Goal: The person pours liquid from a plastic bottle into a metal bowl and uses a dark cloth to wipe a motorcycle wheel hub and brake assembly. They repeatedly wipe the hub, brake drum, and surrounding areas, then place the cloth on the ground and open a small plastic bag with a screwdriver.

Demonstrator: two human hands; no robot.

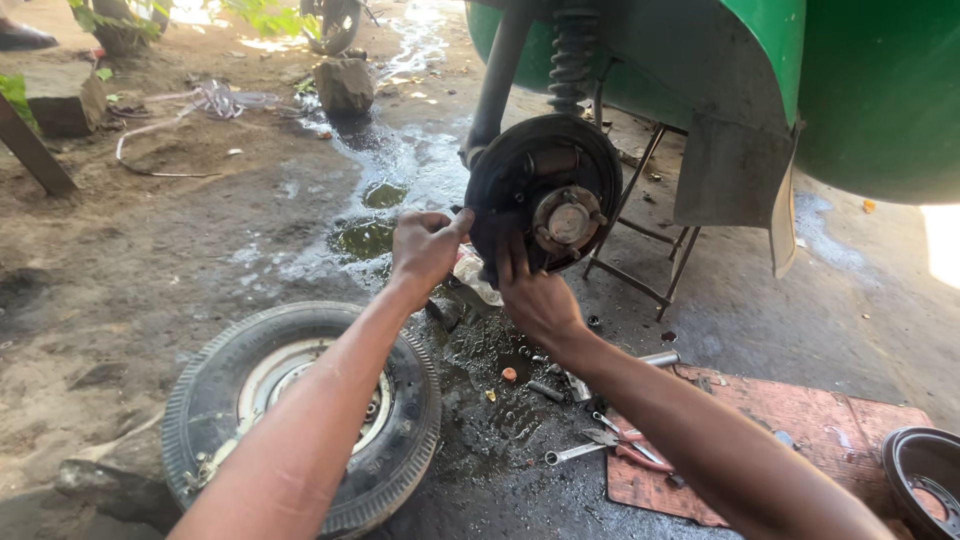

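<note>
A black round brake plate with a rusty hub at its middle hangs under a green vehicle. My left hand grips the plate's left edge, fingers curled over it. My right hand presses on the plate's lower edge with its fingers spread upward. A coil spring and a dark strut rise above the plate.
A removed wheel with tyre lies flat on the dirt at lower left. A spanner, pliers and small parts lie on oily ground by a red mat. A brake drum sits lower right. A metal stand props the vehicle. Puddles lie behind.
</note>
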